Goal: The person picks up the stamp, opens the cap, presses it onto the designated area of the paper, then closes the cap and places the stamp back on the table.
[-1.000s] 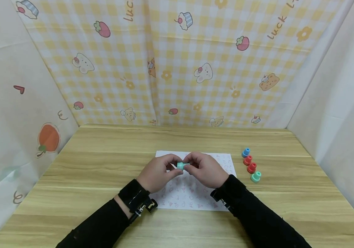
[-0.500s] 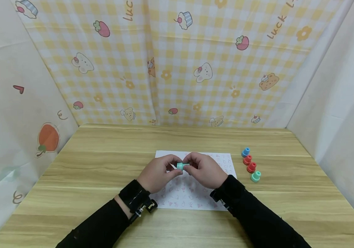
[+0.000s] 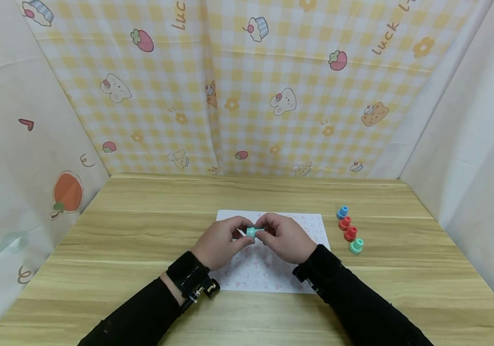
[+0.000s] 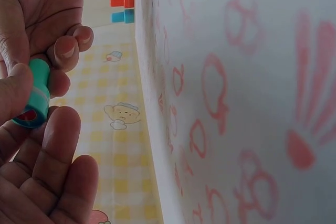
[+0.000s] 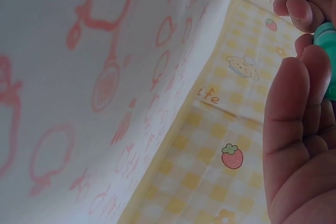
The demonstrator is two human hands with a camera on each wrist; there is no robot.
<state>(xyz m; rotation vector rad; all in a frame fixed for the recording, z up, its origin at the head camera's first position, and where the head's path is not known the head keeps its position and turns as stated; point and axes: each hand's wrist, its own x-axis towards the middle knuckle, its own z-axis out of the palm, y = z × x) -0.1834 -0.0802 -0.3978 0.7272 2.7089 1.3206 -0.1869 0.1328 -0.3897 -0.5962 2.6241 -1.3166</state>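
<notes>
A small green toy stamp (image 3: 251,232) is held level between both hands, over the far part of a white sheet of paper (image 3: 257,283) bearing pink prints. My left hand (image 3: 221,244) pinches its wide end between thumb and fingers. The narrow handle is gripped by the thumb and fingertips of my right hand (image 3: 289,239). In the left wrist view a reddish patch shows on the wide end of the green stamp (image 4: 40,88). Only part of the green stamp (image 5: 326,51) shows in the right wrist view, at the right edge; fingers hide the rest.
Right of the paper, several stamps stand in a slanting row on the wooden table (image 3: 113,230): a blue stamp (image 3: 342,212), two red stamps, one red stamp (image 3: 351,233) nearer me, and another green stamp (image 3: 357,246). A checked cloth (image 3: 247,129) hangs behind the table.
</notes>
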